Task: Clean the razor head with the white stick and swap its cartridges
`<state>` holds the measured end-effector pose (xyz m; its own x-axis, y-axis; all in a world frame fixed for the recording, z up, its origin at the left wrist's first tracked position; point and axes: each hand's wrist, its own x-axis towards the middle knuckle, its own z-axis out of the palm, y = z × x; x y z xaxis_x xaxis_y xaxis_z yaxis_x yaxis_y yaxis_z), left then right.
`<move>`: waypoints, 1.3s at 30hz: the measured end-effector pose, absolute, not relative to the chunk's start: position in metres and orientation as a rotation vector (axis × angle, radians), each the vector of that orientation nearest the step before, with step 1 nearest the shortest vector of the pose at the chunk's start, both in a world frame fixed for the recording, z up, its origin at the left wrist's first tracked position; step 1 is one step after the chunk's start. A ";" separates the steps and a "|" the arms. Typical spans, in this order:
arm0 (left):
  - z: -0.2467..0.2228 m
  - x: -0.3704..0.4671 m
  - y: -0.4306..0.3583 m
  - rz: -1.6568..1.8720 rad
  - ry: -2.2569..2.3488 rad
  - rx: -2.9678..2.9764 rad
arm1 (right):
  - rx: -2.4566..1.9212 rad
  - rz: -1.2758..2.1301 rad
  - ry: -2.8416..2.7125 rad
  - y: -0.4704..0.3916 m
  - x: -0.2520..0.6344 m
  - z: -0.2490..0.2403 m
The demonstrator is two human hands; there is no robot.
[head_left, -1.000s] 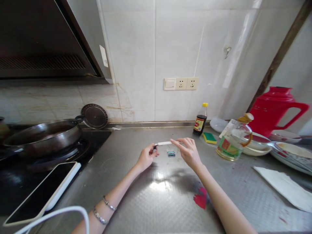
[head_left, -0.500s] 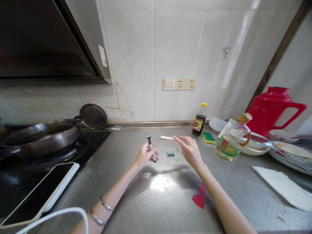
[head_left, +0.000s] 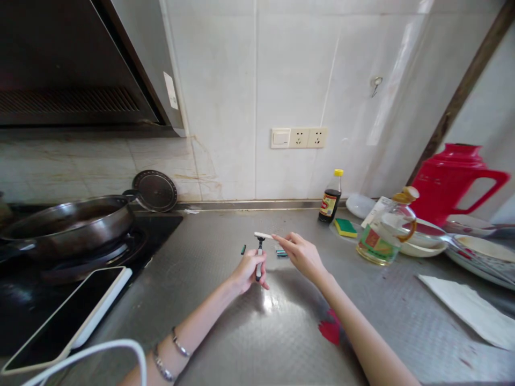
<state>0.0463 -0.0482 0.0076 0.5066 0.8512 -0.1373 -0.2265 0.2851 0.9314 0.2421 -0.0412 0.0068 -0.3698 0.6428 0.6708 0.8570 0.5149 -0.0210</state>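
My left hand (head_left: 250, 272) grips the grey and black handle of a razor (head_left: 259, 260), its head pointing toward the wall. Between the fingers of my right hand (head_left: 300, 254) is a slim white stick (head_left: 263, 235), which lies across the top of the razor's head. Just beyond my left hand, a small green and dark blade cartridge (head_left: 243, 249) rests on the metal counter (head_left: 209, 332). More green cartridges (head_left: 281, 253) lie beside my right fingertips, partly hidden by them.
On the left are a stove with a steel pan (head_left: 76, 217) and a phone (head_left: 68, 319). To the right stand a sauce bottle (head_left: 329, 201), a sponge (head_left: 345, 227), an oil jug (head_left: 376, 241), bowls, a red thermos (head_left: 446, 182) and a paper sheet (head_left: 470, 308).
The white stick has come off the counter in my right hand and moved left to the razor's head. My left hand has moved slightly nearer me. A separate cartridge now shows beyond it.
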 end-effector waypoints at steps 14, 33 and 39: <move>0.001 0.049 -0.048 0.886 0.782 1.125 | -1.181 -0.405 -2.107 -0.042 0.250 0.012; 0.003 0.043 -0.041 0.888 0.764 1.192 | -1.213 -0.129 -2.032 -0.039 0.260 0.005; -0.001 0.046 -0.042 0.844 0.762 1.192 | -1.160 -0.043 -2.063 -0.040 0.247 0.004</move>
